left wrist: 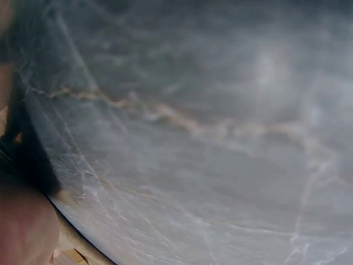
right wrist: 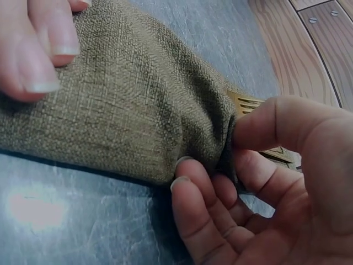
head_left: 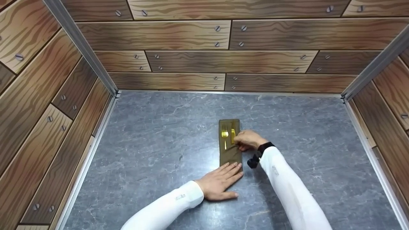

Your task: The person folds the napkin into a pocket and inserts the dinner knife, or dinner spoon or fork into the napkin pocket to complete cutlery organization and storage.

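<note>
A narrow olive-brown cloth cutlery pouch point(head_left: 230, 156) lies lengthwise on the grey surface. A gold fork point(head_left: 225, 131) shows at its upper left, tines away from me. Beside the fork is a second gold utensil point(head_left: 233, 135), partly hidden by my right hand. My left hand point(head_left: 220, 182) lies flat with spread fingers, its fingertips on the pouch's near end. At the pouch's right edge, my right hand point(head_left: 250, 140) pinches the cloth between thumb and fingers. Close up in the right wrist view, the woven cloth point(right wrist: 121, 94) bunches into folds at that pinch.
The grey marbled tabletop point(head_left: 153, 137) extends around the pouch. Wood-patterned walls point(head_left: 179, 35) with metal corner posts point(head_left: 86, 48) enclose it at the back and sides. A black wrist strap with a small camera point(head_left: 254, 161) sits on the right wrist.
</note>
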Demonstrator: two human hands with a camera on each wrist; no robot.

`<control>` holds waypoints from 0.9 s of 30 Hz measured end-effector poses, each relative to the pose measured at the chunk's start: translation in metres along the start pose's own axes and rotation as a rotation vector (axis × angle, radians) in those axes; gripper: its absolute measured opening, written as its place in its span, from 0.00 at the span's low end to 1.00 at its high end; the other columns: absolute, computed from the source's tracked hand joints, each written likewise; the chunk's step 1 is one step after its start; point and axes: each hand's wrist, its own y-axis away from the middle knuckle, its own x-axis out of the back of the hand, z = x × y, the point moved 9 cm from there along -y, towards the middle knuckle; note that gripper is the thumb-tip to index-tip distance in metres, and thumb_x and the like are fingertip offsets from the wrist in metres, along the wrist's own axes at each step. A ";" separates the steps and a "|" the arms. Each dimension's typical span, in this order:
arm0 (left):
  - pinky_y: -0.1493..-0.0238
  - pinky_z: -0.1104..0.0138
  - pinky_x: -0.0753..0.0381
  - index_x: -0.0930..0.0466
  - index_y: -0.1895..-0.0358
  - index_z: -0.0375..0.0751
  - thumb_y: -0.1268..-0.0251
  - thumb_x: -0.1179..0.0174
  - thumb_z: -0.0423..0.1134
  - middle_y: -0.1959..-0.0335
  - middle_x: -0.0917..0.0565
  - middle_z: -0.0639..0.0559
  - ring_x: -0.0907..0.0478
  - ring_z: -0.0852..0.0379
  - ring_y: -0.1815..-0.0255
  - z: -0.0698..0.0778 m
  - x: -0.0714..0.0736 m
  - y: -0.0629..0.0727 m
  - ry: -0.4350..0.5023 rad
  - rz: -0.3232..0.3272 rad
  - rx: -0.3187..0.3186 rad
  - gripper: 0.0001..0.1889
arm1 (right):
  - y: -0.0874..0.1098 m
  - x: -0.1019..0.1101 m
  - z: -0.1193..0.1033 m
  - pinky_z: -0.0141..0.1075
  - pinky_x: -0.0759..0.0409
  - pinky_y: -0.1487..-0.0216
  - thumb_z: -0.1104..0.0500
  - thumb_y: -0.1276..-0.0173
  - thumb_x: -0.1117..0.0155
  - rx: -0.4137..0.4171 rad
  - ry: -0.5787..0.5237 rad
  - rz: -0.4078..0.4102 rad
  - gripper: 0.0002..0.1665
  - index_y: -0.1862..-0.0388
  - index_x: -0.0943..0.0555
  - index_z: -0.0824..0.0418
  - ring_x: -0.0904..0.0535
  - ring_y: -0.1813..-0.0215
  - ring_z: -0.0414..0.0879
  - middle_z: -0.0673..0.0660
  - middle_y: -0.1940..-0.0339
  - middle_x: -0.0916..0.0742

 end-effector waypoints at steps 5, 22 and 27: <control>0.18 0.59 0.69 0.64 0.18 0.48 0.26 0.75 0.71 0.17 0.69 0.48 0.74 0.53 0.17 0.000 0.001 -0.001 0.011 -0.010 0.003 0.43 | 0.003 0.000 -0.003 0.30 0.19 0.76 0.62 0.40 0.38 0.000 0.031 -0.008 0.07 0.77 0.24 0.57 0.22 0.80 0.40 0.49 0.81 0.20; 0.18 0.60 0.70 0.64 0.18 0.50 0.27 0.76 0.72 0.17 0.68 0.50 0.73 0.55 0.17 -0.002 0.002 -0.004 -0.018 -0.026 0.040 0.43 | 0.019 0.000 -0.026 0.33 0.24 0.65 0.63 0.39 0.30 0.277 0.292 0.222 0.10 0.63 0.22 0.65 0.23 0.65 0.45 0.55 0.68 0.18; 0.18 0.60 0.69 0.64 0.18 0.49 0.27 0.77 0.72 0.17 0.67 0.50 0.73 0.55 0.17 -0.003 0.002 -0.005 -0.021 -0.038 0.039 0.43 | 0.014 -0.002 -0.023 0.36 0.24 0.63 0.62 0.38 0.31 0.279 0.348 0.227 0.08 0.64 0.20 0.65 0.23 0.65 0.46 0.55 0.69 0.18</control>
